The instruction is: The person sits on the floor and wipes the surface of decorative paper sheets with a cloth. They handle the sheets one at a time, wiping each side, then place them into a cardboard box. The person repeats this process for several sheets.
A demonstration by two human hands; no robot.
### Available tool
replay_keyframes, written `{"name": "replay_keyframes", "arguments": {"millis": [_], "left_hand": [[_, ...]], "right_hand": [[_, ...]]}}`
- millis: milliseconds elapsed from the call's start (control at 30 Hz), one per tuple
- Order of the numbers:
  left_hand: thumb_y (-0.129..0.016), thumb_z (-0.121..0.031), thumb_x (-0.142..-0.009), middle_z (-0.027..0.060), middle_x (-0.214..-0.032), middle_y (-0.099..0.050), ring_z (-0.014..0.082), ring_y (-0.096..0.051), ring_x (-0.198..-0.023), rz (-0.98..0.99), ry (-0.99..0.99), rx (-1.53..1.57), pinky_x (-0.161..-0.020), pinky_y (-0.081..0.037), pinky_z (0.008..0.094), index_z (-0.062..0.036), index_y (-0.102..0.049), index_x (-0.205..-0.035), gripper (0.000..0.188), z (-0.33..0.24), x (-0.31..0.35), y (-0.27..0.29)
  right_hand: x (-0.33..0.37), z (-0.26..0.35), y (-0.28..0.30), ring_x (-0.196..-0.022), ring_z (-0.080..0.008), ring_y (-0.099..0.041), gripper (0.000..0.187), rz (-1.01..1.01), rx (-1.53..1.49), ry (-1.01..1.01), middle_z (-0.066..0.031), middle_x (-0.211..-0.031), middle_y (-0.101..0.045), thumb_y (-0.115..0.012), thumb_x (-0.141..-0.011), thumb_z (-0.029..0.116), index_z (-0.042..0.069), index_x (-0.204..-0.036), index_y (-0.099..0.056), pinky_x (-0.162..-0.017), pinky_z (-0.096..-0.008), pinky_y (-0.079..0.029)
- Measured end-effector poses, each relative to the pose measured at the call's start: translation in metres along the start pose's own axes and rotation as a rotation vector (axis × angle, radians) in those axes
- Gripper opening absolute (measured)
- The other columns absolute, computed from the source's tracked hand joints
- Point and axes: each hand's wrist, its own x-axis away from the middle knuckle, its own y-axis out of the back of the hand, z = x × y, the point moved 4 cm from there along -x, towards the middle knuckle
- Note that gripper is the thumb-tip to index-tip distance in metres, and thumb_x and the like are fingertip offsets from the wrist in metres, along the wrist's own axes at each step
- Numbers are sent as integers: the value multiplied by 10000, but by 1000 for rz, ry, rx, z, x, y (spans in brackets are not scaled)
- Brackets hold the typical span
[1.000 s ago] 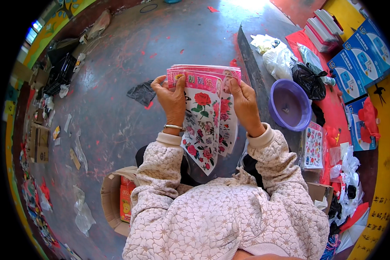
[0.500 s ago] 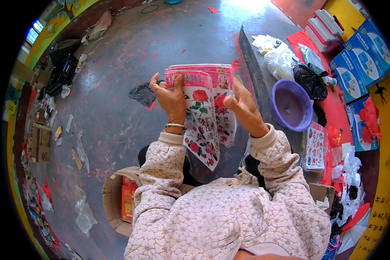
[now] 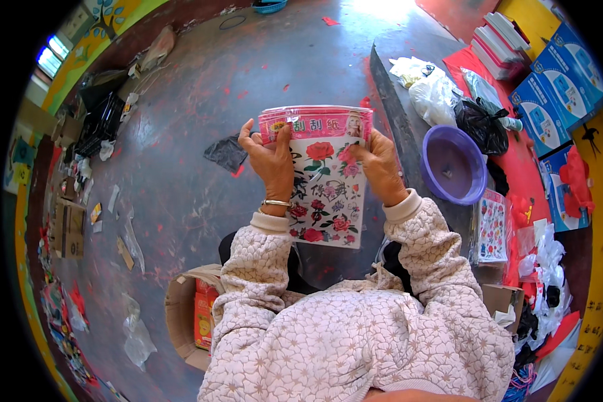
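A stack of clear-wrapped sticker sheets (image 3: 327, 191), printed with red roses and a pink header, hangs upright in front of me. My left hand (image 3: 271, 161) grips its upper left edge, thumb on the front face and fingers behind; a metal bangle circles that wrist. On the upper right edge my right hand (image 3: 381, 164) pinches the stack, its thumb pressed on the front sheet. The sheets lie lined up, their top edges slightly fanned. More flower sticker sheets (image 3: 492, 226) lie in clear wrapping to my right.
A purple basin (image 3: 454, 165) stands at the right, beside a black plastic bag (image 3: 482, 127) and white bags (image 3: 431, 94). Blue boxes (image 3: 550, 107) line the right wall. An open carton (image 3: 181, 311) sits by my left side. Plastic scraps (image 3: 137, 331) litter the floor at left.
The front sheets, earlier slanted apart from those behind, now lie flush with them. My right hand has shifted slightly and closed on the stack's right edge.
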Motion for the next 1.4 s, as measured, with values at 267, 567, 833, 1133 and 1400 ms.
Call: {"name": "replay_keyframes", "arguments": {"millis": [267, 567, 833, 1133, 1400], "left_hand": [[-696, -50, -701, 27, -928, -587, 85, -551, -803, 632, 296, 173, -709, -444, 226, -29, -489, -1096, 447, 7, 1, -10], [-697, 19, -689, -3, -877, -628, 80, -575, -827, 725, 391, 281, -713, -466, 241, -38, -620, -935, 264, -4, 44, -30], [-627, -15, -764, 20, -880, -640, 105, -596, -807, 642, 437, 240, -740, -470, 262, -40, -642, -922, 161, -6, 34, -17], [-653, -23, -747, -4, -855, -622, 103, -570, -787, 703, 559, 408, -735, -462, 255, -56, -624, -952, 210, 6, 32, -27], [-633, -25, -778, -29, -862, -614, 67, -547, -782, 693, 439, 360, -707, -455, 243, -59, -635, -939, 165, 10, 27, -27]], "right_hand": [[-18, 16, 47, -712, -70, -554, 268, 42, -104, 59, -29, -819, -622, -494, -724, -46, -6, -970, -593, -655, -214, -454], [-15, 22, 42, -679, -62, -547, 247, -42, -159, 156, -31, -780, -616, -477, -719, -50, -7, -935, -588, -592, -202, -441], [-15, 33, 50, -794, -66, -533, 214, 11, -74, 151, -18, -876, -612, -498, -790, -7, 12, -984, -585, -710, -224, -427], [-14, 23, 45, -763, -52, -513, 229, -31, -188, 87, 6, -871, -587, -449, -818, 0, 18, -1014, -565, -693, -207, -417], [-22, 26, 52, -760, -82, -525, 206, 28, -44, 115, -13, -866, -582, -504, -826, 31, 0, -1025, -546, -703, -221, -421]]}}
